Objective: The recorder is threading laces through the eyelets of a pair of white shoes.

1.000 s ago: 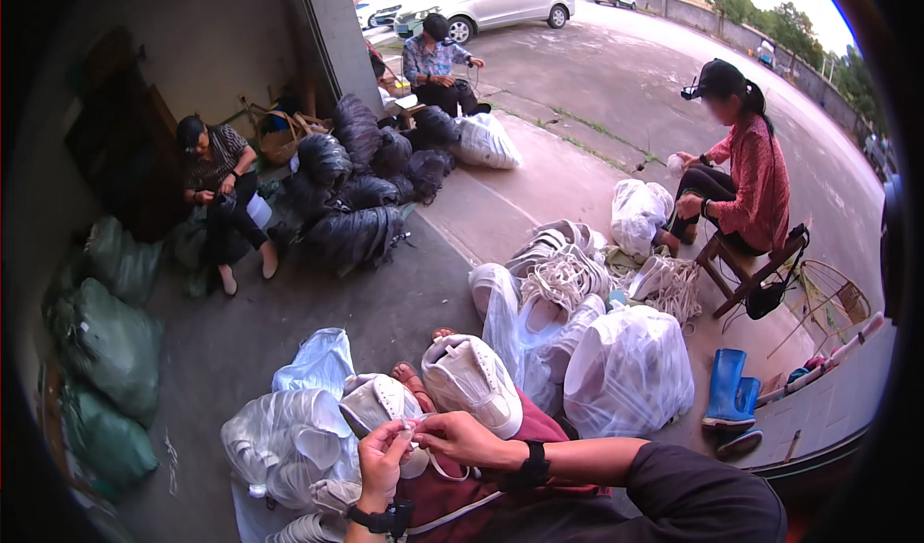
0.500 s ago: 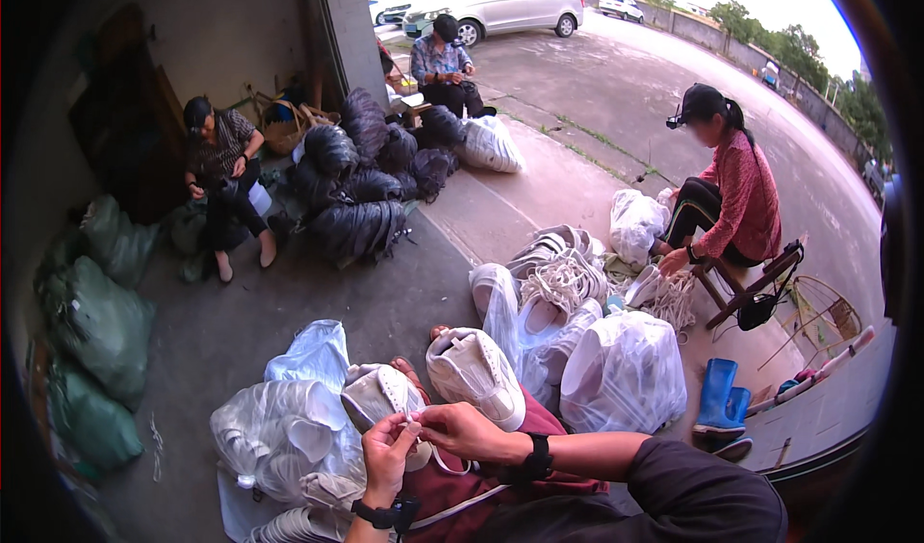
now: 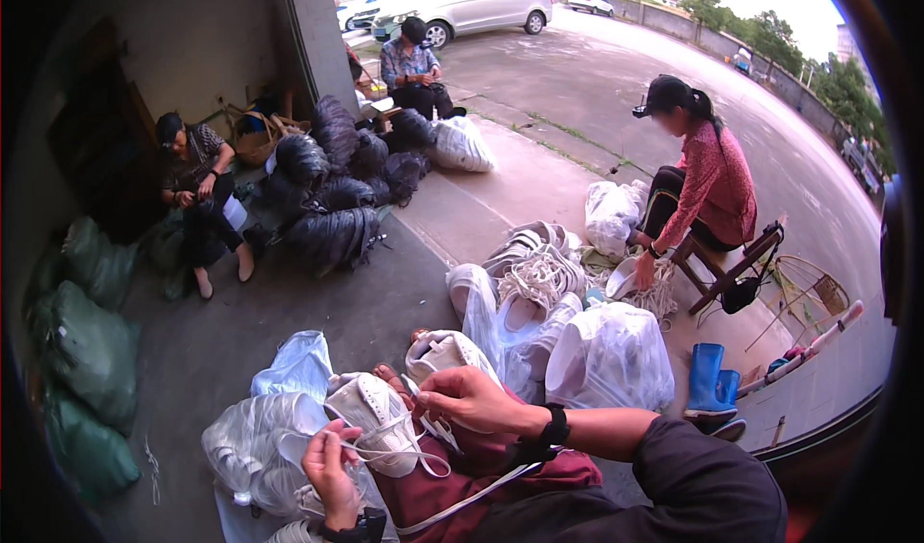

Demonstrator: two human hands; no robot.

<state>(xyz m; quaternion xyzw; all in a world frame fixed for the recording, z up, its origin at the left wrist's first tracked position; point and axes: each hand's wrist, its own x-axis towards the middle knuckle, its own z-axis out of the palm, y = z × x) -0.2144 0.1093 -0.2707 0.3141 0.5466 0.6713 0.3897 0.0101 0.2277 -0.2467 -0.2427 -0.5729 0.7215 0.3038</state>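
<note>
A white shoe (image 3: pixel 373 413) with a row of eyelets rests by my lap, a long white shoelace (image 3: pixel 428 466) looping from it. My left hand (image 3: pixel 330 471) is closed at the shoe's left, pinching part of that lace between the fingers. Above the shoe's right side my right hand (image 3: pixel 472 400) is closed in a pinch on the lace, though the fingertips partly hide it. Just beyond my right hand sits a second white shoe (image 3: pixel 445 352). A long lace strand also trails across my dark red apron-like cloth (image 3: pixel 423 500).
Plastic-wrapped white shoe parts (image 3: pixel 260 442) lie at my left, more bags (image 3: pixel 616 355) at my right. A bundle of white laces (image 3: pixel 539 278) lies ahead. A co-worker (image 3: pixel 707 172) sits at right; two others sit farther back near black bundles (image 3: pixel 332 235). Blue boots (image 3: pixel 707 379) stand at right.
My hands were together above the shoe; now they are apart, the left lower and to the left, the right slightly higher. The lace spreads in loops. The view has shifted slightly.
</note>
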